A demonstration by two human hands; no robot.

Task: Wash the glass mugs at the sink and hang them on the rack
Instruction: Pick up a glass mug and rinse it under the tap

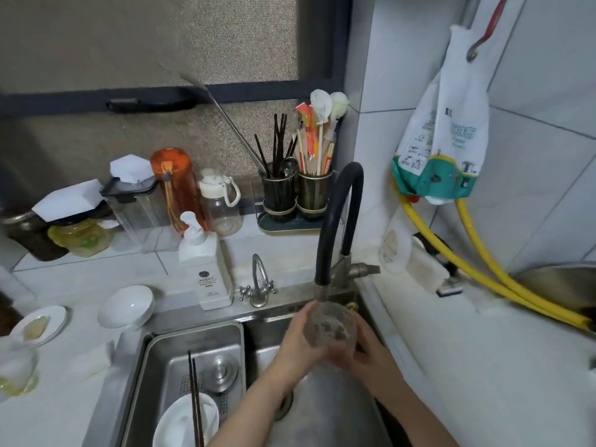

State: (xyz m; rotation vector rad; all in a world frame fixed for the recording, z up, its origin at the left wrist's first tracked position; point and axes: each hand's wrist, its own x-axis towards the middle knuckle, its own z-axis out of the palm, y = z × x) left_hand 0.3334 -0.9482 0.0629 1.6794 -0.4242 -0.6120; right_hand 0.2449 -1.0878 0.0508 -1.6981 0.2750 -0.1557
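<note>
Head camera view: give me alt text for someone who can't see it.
Both hands, left hand and right hand, hold a glass mug under the black faucet hose over the steel sink. A drain tray on the left holds a white bowl and chopsticks; a soap bottle stands behind.

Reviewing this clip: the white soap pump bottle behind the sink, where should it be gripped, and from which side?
Grip the soap pump bottle around its flat-sided body, below the pump head, probably coming from the front. It stands upright, the small tap crowds its right side, and the narrow pump neck would likely give a poor hold.
</note>
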